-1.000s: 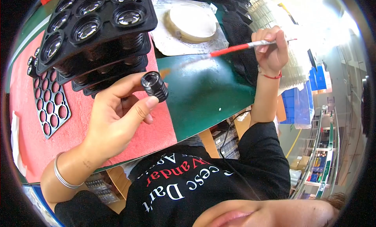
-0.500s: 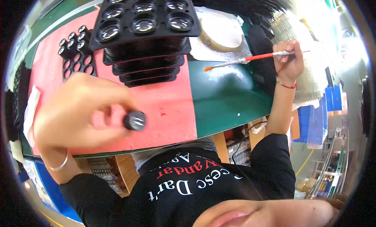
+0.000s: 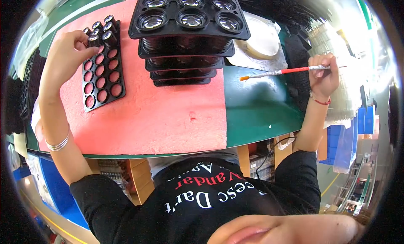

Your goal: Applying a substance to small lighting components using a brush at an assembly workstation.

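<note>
A: Fingers (image 3: 86, 44) of the left hand (image 3: 67, 54) — bent, tips pinching a small black lens barrel (image 3: 93, 40) at the upper rows of the flat black holed tray (image 3: 103, 69). Silver bangle (image 3: 58, 144) on that wrist.

B: Tray position?

A: Lying on the pink foam mat (image 3: 160, 113), left part, near the hand. A few barrels already stand in its top holes; lower holes show pink through.

B: Right hand?

A: Right hand (image 3: 324, 75) closed around the red-handled brush (image 3: 286, 70), fingers pressed together on the handle end. Brush held level above the green worktop (image 3: 256, 113), orange tip pointing left toward the stack. Red cord on the wrist.

B: Farther back?

A: Stack of black lens trays (image 3: 189, 38) on the mat's far edge, top one holding glass lenses. Behind it to the right, a round white dish (image 3: 263, 40)
</note>
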A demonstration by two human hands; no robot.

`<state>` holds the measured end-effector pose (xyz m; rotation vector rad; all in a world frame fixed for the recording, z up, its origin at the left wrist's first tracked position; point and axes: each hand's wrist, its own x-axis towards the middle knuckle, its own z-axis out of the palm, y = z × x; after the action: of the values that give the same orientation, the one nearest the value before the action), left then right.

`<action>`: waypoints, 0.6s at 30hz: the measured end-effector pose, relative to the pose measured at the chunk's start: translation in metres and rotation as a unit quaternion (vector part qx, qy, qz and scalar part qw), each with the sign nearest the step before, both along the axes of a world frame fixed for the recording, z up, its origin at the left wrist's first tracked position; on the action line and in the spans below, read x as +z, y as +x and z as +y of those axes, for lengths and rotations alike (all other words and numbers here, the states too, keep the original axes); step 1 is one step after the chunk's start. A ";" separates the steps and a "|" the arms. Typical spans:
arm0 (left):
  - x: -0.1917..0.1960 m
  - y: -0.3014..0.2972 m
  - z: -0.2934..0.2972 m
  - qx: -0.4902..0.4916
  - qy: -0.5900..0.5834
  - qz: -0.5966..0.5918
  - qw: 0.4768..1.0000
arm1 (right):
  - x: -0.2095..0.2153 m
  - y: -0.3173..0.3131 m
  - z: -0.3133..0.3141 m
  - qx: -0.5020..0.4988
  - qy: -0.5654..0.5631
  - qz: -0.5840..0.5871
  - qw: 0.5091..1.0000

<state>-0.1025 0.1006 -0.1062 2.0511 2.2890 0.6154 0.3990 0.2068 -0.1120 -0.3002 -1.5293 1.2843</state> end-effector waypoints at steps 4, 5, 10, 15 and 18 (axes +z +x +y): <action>-0.005 0.006 0.006 0.050 -0.074 -0.004 0.996 | -0.001 0.000 0.000 0.011 0.000 -0.003 1.000; -0.006 0.006 0.007 0.061 -0.072 0.027 0.995 | -0.001 0.000 0.001 0.013 -0.002 0.001 1.000; -0.011 0.003 0.010 0.083 -0.065 0.040 0.994 | 0.000 -0.001 -0.001 -0.006 0.007 -0.014 1.000; -0.012 0.007 0.013 0.110 -0.072 0.064 0.989 | 0.000 0.000 -0.001 -0.008 0.014 -0.014 1.000; -0.007 0.015 0.011 0.124 -0.084 0.062 0.987 | 0.000 0.000 0.000 -0.003 0.012 -0.001 1.000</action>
<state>-0.0874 0.1118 -0.1134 1.7949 2.5885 0.2909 0.3987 0.2072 -0.1118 -0.2901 -1.5422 1.2611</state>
